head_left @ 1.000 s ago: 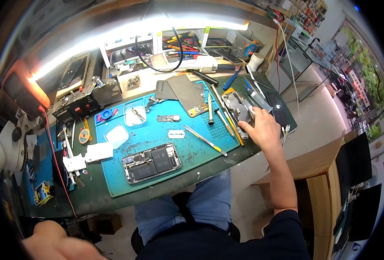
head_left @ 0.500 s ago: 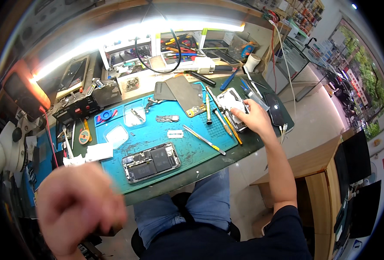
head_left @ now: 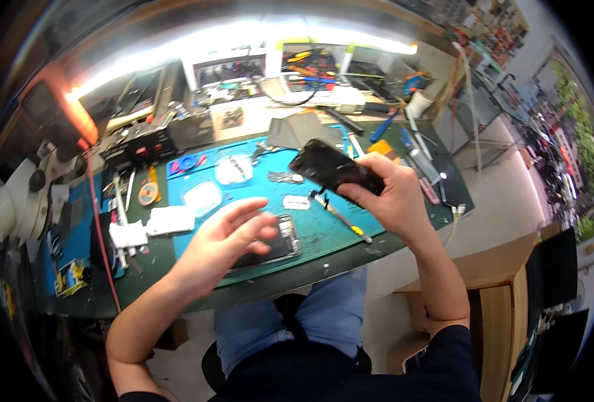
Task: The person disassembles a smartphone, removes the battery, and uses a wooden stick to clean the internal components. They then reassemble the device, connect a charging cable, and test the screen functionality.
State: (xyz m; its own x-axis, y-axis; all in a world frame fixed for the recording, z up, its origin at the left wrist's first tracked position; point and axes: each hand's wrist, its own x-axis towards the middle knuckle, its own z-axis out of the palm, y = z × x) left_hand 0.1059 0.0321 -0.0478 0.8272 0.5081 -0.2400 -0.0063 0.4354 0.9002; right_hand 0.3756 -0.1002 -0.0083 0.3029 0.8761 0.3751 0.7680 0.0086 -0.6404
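Black, glossy, phone-shaped slab (head_left: 330, 166): aloft over the teal rubber work mat (head_left: 324, 233), gripped at one end by the right hand (head_left: 392, 191), thumb along its near side. Left hand (head_left: 233, 231) empty, fingers loosely spread, blurred, above the opened black phone with metal frame (head_left: 286, 240); contact cannot be told. Step in hand, as I judge it: handling the slab between its resting place and the workspace. Next move seems to call for a steady wrist and a free spot, clear of the slim yellow-and-grey pen-shaped tool (head_left: 345, 222) and, farther off, the flat silvery metal blade (head_left: 297, 202). Slab's look: rounded corners, tilted, dull reflections; fine detail smeared, screen or back uncertain.
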